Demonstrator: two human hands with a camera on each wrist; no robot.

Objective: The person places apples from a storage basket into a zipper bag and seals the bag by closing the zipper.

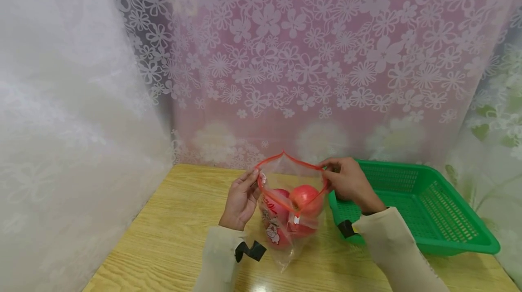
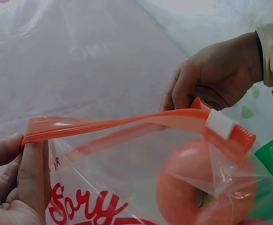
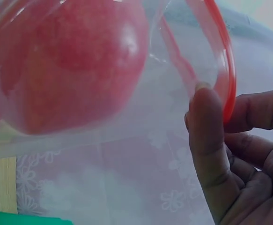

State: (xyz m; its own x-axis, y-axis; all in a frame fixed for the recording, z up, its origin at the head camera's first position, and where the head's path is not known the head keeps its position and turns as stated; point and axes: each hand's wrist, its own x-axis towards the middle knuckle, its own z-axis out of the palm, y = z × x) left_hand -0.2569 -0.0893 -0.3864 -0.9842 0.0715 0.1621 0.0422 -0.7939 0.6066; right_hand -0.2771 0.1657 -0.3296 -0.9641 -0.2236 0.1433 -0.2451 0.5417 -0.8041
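Observation:
A clear zip bag (image 1: 281, 256) with a red zip rim and a white slider (image 1: 296, 220) stands on the table with its mouth spread. Several red apples (image 1: 305, 198) are inside it; one shows its stem end in the left wrist view. My left hand (image 1: 240, 199) pinches the rim at the left side between thumb and fingers. On the opposite side my right hand (image 1: 351, 183) pinches the rim, and in the right wrist view its thumb and forefinger meet on the red strip. Red lettering and a cartoon print mark the bag's front.
A green plastic basket (image 1: 461, 242) with slotted walls sits on the wooden table (image 1: 155, 237), just right of the bag and partly behind my right hand. A flowered translucent curtain (image 1: 326, 65) hangs along the table's back edge, and pale sheeting (image 1: 73, 147) hangs at the left.

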